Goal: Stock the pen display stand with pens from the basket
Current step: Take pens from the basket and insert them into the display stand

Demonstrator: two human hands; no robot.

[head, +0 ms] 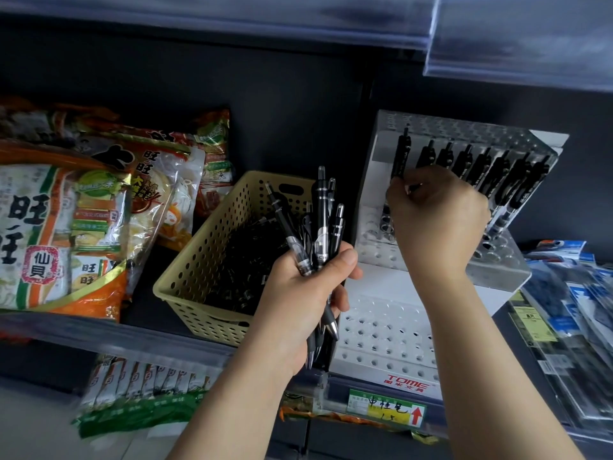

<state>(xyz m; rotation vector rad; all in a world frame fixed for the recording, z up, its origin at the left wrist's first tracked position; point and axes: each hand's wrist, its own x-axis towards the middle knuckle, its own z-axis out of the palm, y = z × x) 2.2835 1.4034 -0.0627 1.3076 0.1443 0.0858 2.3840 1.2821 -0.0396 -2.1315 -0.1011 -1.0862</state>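
A white tiered pen display stand [388, 333] with rows of holes sits on the shelf at right. Its top tier holds a row of several black pens [471, 164]. My right hand [434, 220] pinches one black pen [402, 151] at the left end of that row, the pen standing upright. My left hand [305, 293] grips a bunch of black pens [318, 227], tips down, in front of the stand's left edge. A beige perforated basket [199, 267] left of the stand holds several more black pens.
Large snack bags [66, 227] fill the shelf left of the basket. Packaged stationery [570, 327] lies right of the stand. A shelf edge with a price label [388, 410] runs below, with more snack packs [139, 393] underneath. An upper shelf rail [517, 44] overhangs.
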